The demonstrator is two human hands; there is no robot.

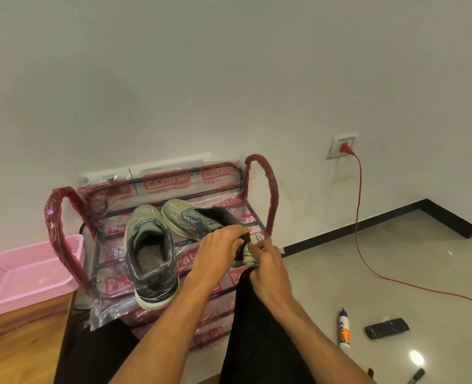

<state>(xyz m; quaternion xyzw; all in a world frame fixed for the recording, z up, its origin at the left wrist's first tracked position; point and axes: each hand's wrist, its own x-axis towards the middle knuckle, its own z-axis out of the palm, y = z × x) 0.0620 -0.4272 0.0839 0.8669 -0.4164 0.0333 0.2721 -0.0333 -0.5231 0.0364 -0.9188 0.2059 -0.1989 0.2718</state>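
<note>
Black trouser leg (257,314) is closest. Just past the knee, the left hand (221,245) and the right hand (268,261) both pinch a rolled white sock (250,252) with curled fingers. It sits beside the heel of a grey shoe (196,217) on the red shoe rack (269,189).

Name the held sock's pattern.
The sock is white with black zigzag lines; head view.

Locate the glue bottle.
Head view, lower right: the glue bottle is on the floor, just left of the black remote control.
</note>
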